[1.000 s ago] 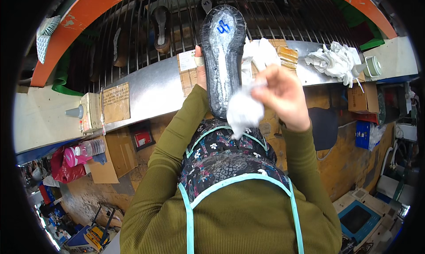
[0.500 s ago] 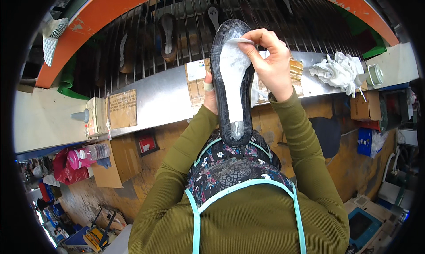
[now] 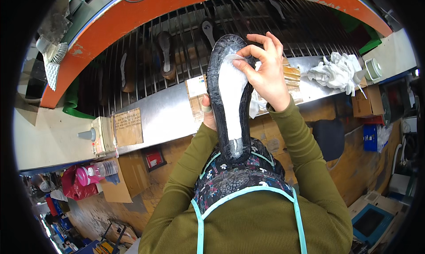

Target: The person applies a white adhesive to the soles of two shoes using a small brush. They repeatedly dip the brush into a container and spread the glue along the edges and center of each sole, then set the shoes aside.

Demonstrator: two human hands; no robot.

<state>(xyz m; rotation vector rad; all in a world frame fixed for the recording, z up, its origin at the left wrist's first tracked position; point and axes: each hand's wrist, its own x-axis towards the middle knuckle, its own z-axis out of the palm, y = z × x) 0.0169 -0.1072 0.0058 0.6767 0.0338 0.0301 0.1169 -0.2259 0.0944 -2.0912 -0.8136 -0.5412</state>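
Note:
A black shoe (image 3: 214,88) is held bottom up, toe end away from me, over the front edge of the metal ledge. A white insole-shaped layer (image 3: 229,105) covers the middle of its underside. My left hand (image 3: 209,115) grips the shoe's left side; the thumb shows, while the other fingers are hidden behind it. At the forefoot, my right hand (image 3: 268,72) pinches a thin white pad (image 3: 233,57) between thumb and forefinger, against the underside. The other right fingers are raised and spread. Whether the pad is separate from the white layer, I cannot tell.
Beyond the metal ledge (image 3: 166,108), several shoes (image 3: 164,55) lie on a rack of metal rods under an orange frame (image 3: 177,8). Cardboard pieces (image 3: 128,126) and a crumpled white cloth or paper heap (image 3: 334,72) lie on the ledge. A white-green roll (image 3: 374,69) stands at right.
The shoe has come slightly lower in the view. My right hand has moved down and left with the white pad, and its outer fingers have spread.

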